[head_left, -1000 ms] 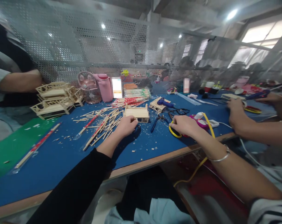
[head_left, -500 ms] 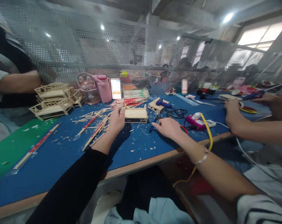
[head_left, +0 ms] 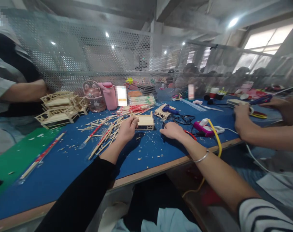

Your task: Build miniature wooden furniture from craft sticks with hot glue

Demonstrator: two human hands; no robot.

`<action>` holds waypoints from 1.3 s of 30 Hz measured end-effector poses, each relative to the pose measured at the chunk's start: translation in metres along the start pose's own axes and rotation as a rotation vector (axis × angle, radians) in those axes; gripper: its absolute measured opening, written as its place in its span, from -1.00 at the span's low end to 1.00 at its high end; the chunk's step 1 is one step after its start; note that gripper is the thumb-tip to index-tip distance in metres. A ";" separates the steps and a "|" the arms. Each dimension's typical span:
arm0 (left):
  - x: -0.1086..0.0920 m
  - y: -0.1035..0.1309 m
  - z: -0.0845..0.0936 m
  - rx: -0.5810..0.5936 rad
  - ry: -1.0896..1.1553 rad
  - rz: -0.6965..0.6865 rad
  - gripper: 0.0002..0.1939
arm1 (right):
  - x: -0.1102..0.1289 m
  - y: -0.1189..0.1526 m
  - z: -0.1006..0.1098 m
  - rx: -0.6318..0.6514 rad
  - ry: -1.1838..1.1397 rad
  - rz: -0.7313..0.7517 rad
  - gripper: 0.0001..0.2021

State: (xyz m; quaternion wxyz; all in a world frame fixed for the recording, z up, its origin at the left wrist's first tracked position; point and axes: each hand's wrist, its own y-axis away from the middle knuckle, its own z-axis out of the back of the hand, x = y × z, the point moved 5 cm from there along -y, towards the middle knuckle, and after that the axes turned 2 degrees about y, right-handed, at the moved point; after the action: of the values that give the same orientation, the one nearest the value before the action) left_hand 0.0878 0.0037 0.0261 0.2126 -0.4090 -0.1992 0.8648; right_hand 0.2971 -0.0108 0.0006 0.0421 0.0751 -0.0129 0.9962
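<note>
On the blue table mat stands a small wooden frame (head_left: 146, 121) with a flat top and short posts. My left hand (head_left: 127, 129) is at its left end, fingers closed in a pinch; what lies between the fingertips is too small to make out. To the right of the frame, my right hand (head_left: 172, 130) is low over the mat with its fingers curled. A dark tool lies under or in it, mostly hidden. Behind that hand a blue glue gun (head_left: 170, 110) rests on a second wooden frame (head_left: 161, 112).
Loose sticks (head_left: 107, 133) spread left of the frame. Stacked wooden models (head_left: 58, 109), a pink bottle (head_left: 109, 96) and a phone stand farther back. A purple power strip (head_left: 205, 128) with a yellow cable (head_left: 218, 138) lies right. Other people's hands work at both sides.
My left hand has moved slightly right and its fingers are more pinched at the frame's end. My right hand has curled more over the dark tool, which shows less now.
</note>
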 end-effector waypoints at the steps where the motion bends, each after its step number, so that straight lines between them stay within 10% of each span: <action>1: 0.000 0.000 0.000 0.002 0.017 -0.002 -0.66 | -0.001 0.000 0.000 -0.007 -0.003 0.005 -0.65; 5: 0.002 0.001 0.000 0.011 0.094 0.012 -0.68 | -0.009 0.007 0.006 -0.093 -0.183 0.019 -0.70; 11: -0.006 0.007 -0.017 0.071 0.445 0.209 -0.68 | -0.028 0.043 0.026 -0.139 -1.039 0.109 -0.74; 18: -0.045 0.031 -0.045 0.403 0.870 0.218 -0.63 | -0.008 0.073 0.030 -0.211 -1.584 0.312 -0.82; 23: -0.056 0.041 -0.047 0.476 0.891 0.235 -0.63 | 0.004 0.074 0.021 -0.339 -1.660 0.291 -0.85; 28: -0.068 0.044 -0.047 0.530 0.758 0.089 -0.64 | 0.026 0.068 0.018 0.078 -1.844 0.374 -0.56; 32: -0.076 0.046 -0.045 0.603 0.743 -0.023 -0.67 | 0.025 0.064 0.026 0.068 -1.805 0.545 -0.44; 36: -0.061 0.034 -0.036 0.439 0.839 0.077 -0.70 | 0.000 0.064 0.029 -0.201 -1.484 0.498 -0.38; 39: -0.045 0.024 -0.027 0.263 0.814 0.106 -0.66 | -0.009 0.071 0.022 -0.167 -1.098 0.448 -0.28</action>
State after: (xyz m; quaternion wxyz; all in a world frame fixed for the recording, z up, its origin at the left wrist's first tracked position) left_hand 0.1303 -0.0354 0.0263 0.2796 -0.6957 0.0343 0.6607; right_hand 0.3034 -0.0834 0.0196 -0.1760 0.5709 -0.1268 0.7918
